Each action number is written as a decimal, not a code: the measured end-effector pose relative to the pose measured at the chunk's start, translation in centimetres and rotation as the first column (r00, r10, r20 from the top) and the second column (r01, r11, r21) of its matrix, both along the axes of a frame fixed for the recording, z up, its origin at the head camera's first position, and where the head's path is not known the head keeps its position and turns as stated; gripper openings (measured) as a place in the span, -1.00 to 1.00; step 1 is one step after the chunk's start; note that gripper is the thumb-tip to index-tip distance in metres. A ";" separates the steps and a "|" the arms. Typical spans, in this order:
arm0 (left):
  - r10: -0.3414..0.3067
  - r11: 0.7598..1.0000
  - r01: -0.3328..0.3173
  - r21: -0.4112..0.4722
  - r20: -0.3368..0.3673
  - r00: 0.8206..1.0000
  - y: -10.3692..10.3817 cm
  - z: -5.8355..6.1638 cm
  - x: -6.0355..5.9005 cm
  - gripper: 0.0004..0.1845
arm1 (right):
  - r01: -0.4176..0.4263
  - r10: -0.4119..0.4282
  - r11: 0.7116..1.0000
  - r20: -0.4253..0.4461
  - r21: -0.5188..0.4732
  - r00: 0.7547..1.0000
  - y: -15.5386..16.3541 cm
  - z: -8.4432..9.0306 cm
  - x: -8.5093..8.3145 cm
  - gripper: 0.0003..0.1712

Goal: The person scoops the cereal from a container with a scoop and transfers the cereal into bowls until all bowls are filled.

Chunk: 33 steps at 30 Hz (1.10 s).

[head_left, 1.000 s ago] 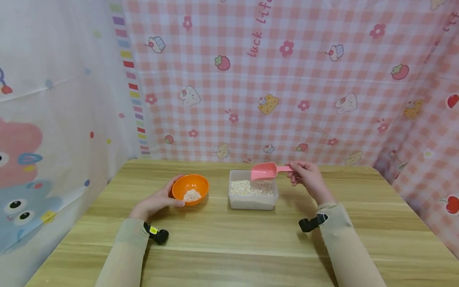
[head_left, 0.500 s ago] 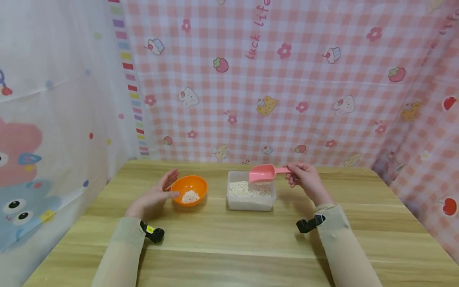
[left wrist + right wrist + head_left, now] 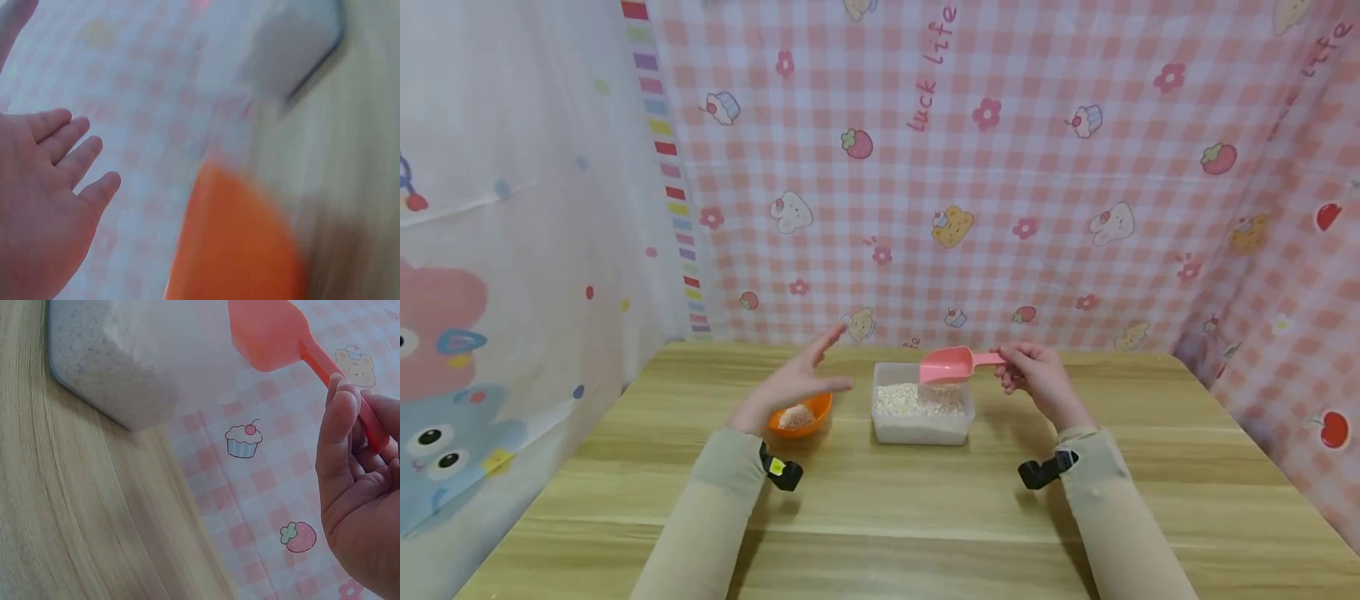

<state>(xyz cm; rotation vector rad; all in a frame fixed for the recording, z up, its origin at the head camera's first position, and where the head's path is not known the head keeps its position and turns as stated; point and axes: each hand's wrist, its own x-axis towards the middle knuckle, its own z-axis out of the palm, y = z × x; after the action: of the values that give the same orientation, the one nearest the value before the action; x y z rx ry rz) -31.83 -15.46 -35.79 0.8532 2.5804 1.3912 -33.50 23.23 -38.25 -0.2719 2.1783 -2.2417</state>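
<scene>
My right hand [image 3: 1037,375] pinches the handle of a pink scoop [image 3: 947,366], which hangs over the back of a clear plastic box [image 3: 922,430] of oat flakes [image 3: 917,399]. In the right wrist view, fingers and thumb curl round the scoop's handle [image 3: 319,361]. My left hand [image 3: 790,385] is raised with its fingers spread, holding nothing. Below and partly hidden behind it sits an orange bowl [image 3: 822,413] with a small heap of flakes [image 3: 796,417]. The left wrist view shows the open palm [image 3: 44,187] apart from the blurred bowl [image 3: 240,244].
Bowl and box stand side by side on a wooden table [image 3: 895,517], the bowl on the left. A pink checked cloth [image 3: 910,183] hangs behind the table's far edge. A white printed cloth [image 3: 550,275] hangs along the left side.
My left hand has let go of the orange bowl, then risen and moved right, across it toward the box. The right hand still holds the scoop over the box, nearly unmoved.
</scene>
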 end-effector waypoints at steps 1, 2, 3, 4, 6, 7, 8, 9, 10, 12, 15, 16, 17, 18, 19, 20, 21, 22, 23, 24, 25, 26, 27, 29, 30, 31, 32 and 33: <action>-0.010 1.000 0.010 -0.021 0.002 1.000 1.0 -0.3 0.0 0.04 | 0.001 -0.001 1.000 0.001 -0.003 1.000 0.0 -0.1 0.0 -0.55; -0.016 0.999 0.017 -0.039 0.010 1.000 2.1 -0.4 0.1 0.06 | 0.002 -0.002 1.000 0.000 -0.005 1.000 0.0 -0.1 0.0 -0.56; -0.020 0.998 0.020 -0.059 0.007 1.000 3.0 -0.7 0.1 0.10 | 0.002 -0.002 1.000 0.000 -0.007 1.000 0.0 -0.1 -0.1 -0.57; -0.016 0.997 0.016 -0.076 0.002 1.000 3.9 -1.0 0.1 0.12 | 0.000 0.000 1.000 0.000 -0.006 1.000 0.0 -0.2 -0.1 -0.58; 0.011 0.997 -0.012 -0.082 -0.018 1.000 5.5 -1.4 0.2 0.15 | -0.002 0.002 1.000 -0.002 -0.008 1.000 -0.1 -0.2 -0.2 -0.60; 0.029 0.996 -0.033 -0.082 -0.044 0.999 6.1 -1.7 0.2 0.15 | 0.004 -0.004 1.000 0.000 -0.009 1.000 -0.2 -0.2 -0.2 -0.61; 0.049 0.996 -0.054 -0.074 -0.065 0.997 6.7 -1.9 0.2 0.15 | 0.001 -0.001 1.000 -0.001 -0.010 1.000 -0.2 -0.2 -0.2 -0.61; 0.072 0.995 -0.078 -0.064 -0.084 0.994 7.2 -2.2 0.2 0.15 | 0.001 -0.001 1.000 -0.002 -0.015 1.000 -0.2 -0.2 -0.3 -0.62; 0.093 0.994 -0.097 -0.047 -0.087 0.992 7.6 -2.5 0.1 0.15 | -0.003 0.003 1.000 -0.001 -0.019 1.000 -0.3 -0.3 -0.3 -0.62; 0.113 0.993 -0.116 -0.026 -0.086 0.990 8.1 -3.0 0.1 0.16 | -0.013 0.013 1.000 -0.001 -0.023 1.000 -0.3 -0.3 -0.3 -0.62; 0.117 0.992 -0.120 -0.042 -0.056 0.992 8.4 -3.8 -0.1 0.22 | -0.019 0.019 1.000 0.003 -0.020 1.000 -0.4 -0.4 -0.4 -0.62; 0.114 0.992 -0.116 -0.053 -0.043 0.993 8.4 -4.0 -0.1 0.24 | -0.022 0.022 1.000 0.003 -0.012 1.000 -0.3 -0.4 -0.4 -0.61; 0.111 0.992 -0.113 -0.062 -0.028 0.993 8.3 -4.3 -0.2 0.26 | -0.020 0.020 1.000 0.002 -0.006 1.000 -0.3 -0.4 -0.3 -0.60; 0.109 0.991 -0.110 -0.070 -0.018 0.994 8.3 -4.5 -0.3 0.27 | -0.014 0.014 1.000 0.004 -0.003 1.000 -0.2 -0.4 -0.3 -0.59; 0.110 0.991 -0.111 -0.075 -0.006 0.994 8.3 -4.6 -0.3 0.28 | -0.007 0.007 1.000 0.006 0.000 1.000 -0.2 -0.4 -0.3 -0.58; 0.111 0.991 -0.111 -0.076 0.003 0.994 8.2 -4.8 -0.4 0.29 | -0.004 0.004 1.000 0.006 0.006 1.000 -0.2 -0.4 -0.3 -0.57; 0.111 0.991 -0.110 -0.071 0.010 0.994 8.2 -4.9 -0.4 0.30 | 0.000 -0.001 1.000 0.009 0.008 1.000 -0.1 -0.4 -0.3 -0.57; 0.110 0.992 -0.109 -0.067 0.016 0.994 8.2 -5.0 -0.5 0.31 | -0.001 0.001 1.000 0.009 0.012 1.000 -0.1 -0.4 -0.3 -0.56; 0.110 0.992 -0.108 -0.063 0.022 0.994 8.2 -5.1 -0.5 0.32 | 0.004 -0.005 1.000 0.012 0.012 1.000 0.0 -0.4 -0.2 -0.57; 0.107 0.992 -0.105 -0.063 0.022 0.994 8.2 -5.2 -0.5 0.34 | 0.008 -0.008 1.000 0.016 0.013 1.000 0.0 -0.4 -0.2 -0.59; 0.103 0.993 -0.102 -0.062 0.022 0.994 8.2 -5.3 -0.6 0.35 | 0.009 -0.009 1.000 0.020 0.012 1.000 0.0 -0.4 -0.2 -0.60; 0.101 0.993 -0.099 -0.066 0.025 0.995 8.2 -5.3 -0.6 0.36 | 0.004 -0.005 1.000 0.023 0.014 1.000 0.1 -0.4 -0.1 -0.61; 0.098 0.993 -0.096 -0.071 0.027 0.995 8.3 -5.4 -0.6 0.37 | 0.004 -0.004 1.000 0.028 0.014 1.000 0.1 -0.5 -0.1 -0.62; 0.097 0.992 -0.095 -0.079 0.031 0.995 8.3 -5.5 -0.6 0.37 | 0.008 -0.009 1.000 0.036 0.012 0.999 0.2 -0.5 0.0 -0.65; 0.099 0.992 -0.096 -0.077 0.031 0.995 8.3 -5.6 -0.6 0.37 | 0.007 -0.007 1.000 0.037 0.012 0.999 0.2 -0.6 0.0 -0.66; 0.102 0.992 -0.099 -0.074 0.035 0.994 8.4 -5.7 -0.6 0.37 | 0.006 -0.007 1.000 0.038 0.013 0.999 0.2 -0.6 0.0 -0.67; 0.106 0.992 -0.103 -0.071 0.042 0.994 8.4 -5.7 -0.6 0.37 | 0.006 -0.007 1.000 0.037 0.016 0.999 0.1 -0.6 0.0 -0.68; 0.110 0.992 -0.107 -0.065 0.045 0.993 8.4 -5.8 -0.7 0.37 | 0.010 -0.010 1.000 0.038 0.017 0.999 0.1 -0.6 0.0 -0.69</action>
<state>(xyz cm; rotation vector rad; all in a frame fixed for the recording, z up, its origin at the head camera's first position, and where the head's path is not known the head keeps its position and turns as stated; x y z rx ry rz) -32.49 -7.06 -41.60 0.6718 2.6542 1.3319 -33.47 23.34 -38.88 -0.2167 2.1837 -2.2131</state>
